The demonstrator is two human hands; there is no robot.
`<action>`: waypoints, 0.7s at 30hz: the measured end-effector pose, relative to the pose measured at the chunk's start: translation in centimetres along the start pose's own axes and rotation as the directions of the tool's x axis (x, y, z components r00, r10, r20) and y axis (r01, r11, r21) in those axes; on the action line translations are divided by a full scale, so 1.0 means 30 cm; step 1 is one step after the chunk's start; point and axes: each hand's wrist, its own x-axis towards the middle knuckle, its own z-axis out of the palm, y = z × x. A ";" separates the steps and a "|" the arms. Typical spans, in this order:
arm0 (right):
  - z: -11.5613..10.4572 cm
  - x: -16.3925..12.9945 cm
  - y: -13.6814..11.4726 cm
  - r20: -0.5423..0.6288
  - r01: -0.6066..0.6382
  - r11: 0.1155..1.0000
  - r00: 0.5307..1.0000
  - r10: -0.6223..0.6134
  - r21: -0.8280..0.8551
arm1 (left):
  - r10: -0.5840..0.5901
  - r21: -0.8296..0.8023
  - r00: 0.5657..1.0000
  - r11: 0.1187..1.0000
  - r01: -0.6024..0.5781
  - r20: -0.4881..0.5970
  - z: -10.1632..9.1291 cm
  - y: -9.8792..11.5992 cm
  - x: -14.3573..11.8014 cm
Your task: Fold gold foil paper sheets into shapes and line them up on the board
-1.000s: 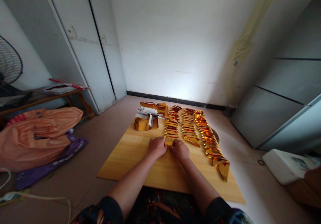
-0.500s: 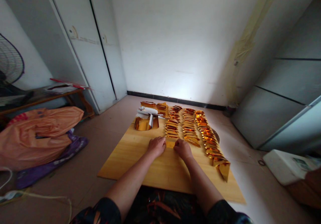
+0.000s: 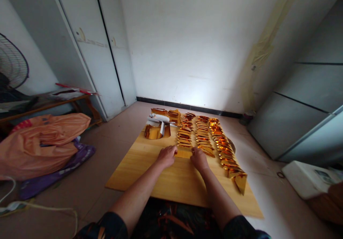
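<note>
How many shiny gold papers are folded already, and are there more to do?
Three long rows of folded gold pieces lie on the wooden board. The left hand and right hand press one gold sheet flat. An unfolded gold stack waits behind.

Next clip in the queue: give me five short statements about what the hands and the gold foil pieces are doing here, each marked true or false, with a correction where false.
1. Both hands press on one gold foil piece lying on the wooden board. True.
2. The left hand is lifted high above the board. False: it rests on the board at the piece's left end.
3. Three rows of folded foil pieces lie beyond the hands. True.
4. The right hand holds scissors. False: its fingers only touch the foil piece.
5. The orange bag sits on the board. False: it lies on the floor to the left.
</note>
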 end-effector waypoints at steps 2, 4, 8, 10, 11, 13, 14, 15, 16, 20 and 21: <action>0.006 -0.001 0.004 -0.020 0.006 1.000 1.000 -0.006 0.006 | -0.014 -0.005 1.000 1.000 0.014 -0.011 0.005 0.001 0.000; 0.012 -0.001 0.009 -0.033 0.027 0.999 0.999 -0.026 0.022 | -0.012 -0.005 1.000 1.000 0.012 -0.028 0.009 0.004 0.001; 0.024 -0.002 0.021 -0.099 0.069 0.995 0.993 -0.063 0.065 | -0.006 0.018 0.998 1.000 0.008 -0.065 0.012 0.018 0.000; 0.030 -0.005 0.026 -0.143 0.091 0.993 0.987 -0.079 0.081 | -0.020 0.025 0.996 0.999 0.022 -0.085 0.013 0.026 -0.005; 0.032 -0.008 0.028 -0.157 0.101 0.991 0.984 -0.086 0.089 | -0.028 0.028 0.995 0.999 0.030 -0.099 0.014 0.029 -0.008; 0.033 -0.015 0.029 -0.166 0.117 0.987 0.981 -0.097 0.111 | -0.037 0.033 0.991 0.999 0.042 -0.128 0.017 0.033 -0.015; 0.032 -0.020 0.030 -0.164 0.125 0.984 0.981 -0.104 0.125 | -0.037 0.035 0.989 0.998 0.042 -0.141 0.020 0.034 -0.019; 0.031 -0.024 0.030 -0.161 0.140 0.980 0.980 -0.117 0.140 | -0.032 0.036 0.988 0.999 0.038 -0.153 0.022 0.033 -0.022; 0.028 -0.029 0.030 -0.162 0.158 0.975 0.978 -0.132 0.155 | -0.025 0.035 0.986 0.999 0.031 -0.165 0.024 0.032 -0.026; 0.019 -0.049 0.028 -0.200 0.236 0.955 0.959 -0.199 0.180 | 0.005 0.011 0.977 1.000 -0.003 -0.214 0.027 0.023 -0.037; 0.018 -0.054 0.027 -0.206 0.252 0.952 0.955 -0.215 0.174 | 0.008 0.001 0.974 1.000 -0.008 -0.226 0.027 0.020 -0.039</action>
